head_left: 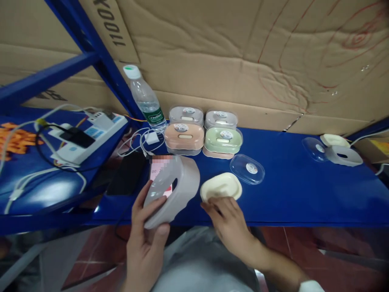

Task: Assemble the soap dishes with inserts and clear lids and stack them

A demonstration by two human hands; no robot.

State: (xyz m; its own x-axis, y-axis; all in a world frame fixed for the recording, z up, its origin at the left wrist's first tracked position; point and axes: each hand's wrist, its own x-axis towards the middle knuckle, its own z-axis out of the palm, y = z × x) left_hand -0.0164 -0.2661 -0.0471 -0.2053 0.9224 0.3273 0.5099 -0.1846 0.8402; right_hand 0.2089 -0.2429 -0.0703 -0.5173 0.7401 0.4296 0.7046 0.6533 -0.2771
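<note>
My left hand [146, 239] holds a grey soap-box shell [174, 188] tilted above the front edge of the blue shelf [288, 194]. My right hand [227, 221] rests its fingertips on a cream oval insert [221, 186] lying on the shelf. A clear oval lid [247, 168] with a round sticker lies just behind and right of the insert. Behind them stand stacked, assembled soap boxes: a peach one [184, 136] and a green one [223, 140] in front, two grey ones [186, 114] [221, 119] at the back.
A water bottle [144, 97] leans at the back left, by a white charger with cable [151, 138]. A black phone [126, 173] and a power strip [88, 134] sit to the left. At the far right lie another cream insert [334, 140], grey shell [345, 155] and clear lid [314, 149]. Cardboard lines the back.
</note>
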